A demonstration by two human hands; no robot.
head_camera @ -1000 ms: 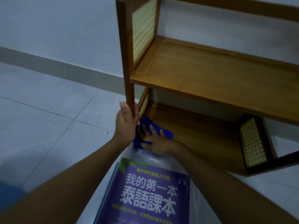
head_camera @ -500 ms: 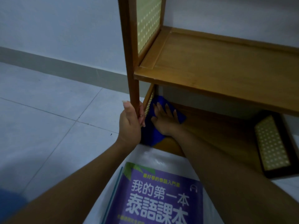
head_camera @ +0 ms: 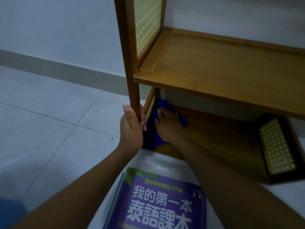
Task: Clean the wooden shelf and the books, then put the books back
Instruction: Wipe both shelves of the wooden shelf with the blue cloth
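Observation:
The wooden shelf stands against the wall, with rattan side panels. My left hand grips its front left post just below the middle board. My right hand lies flat, fingers spread, pressing a blue cloth onto the bottom board at its left end, under the middle board. A purple book with white Chinese lettering lies on the floor in front of the shelf, between my forearms.
The book rests on a white plastic sheet. Pale floor tiles spread to the left, up to a grey skirting and white wall. A blue patch shows at the lower left corner.
My right hand has slid the blue cloth from the front edge of the bottom board back toward the rear left corner. My left hand has stayed on the post.

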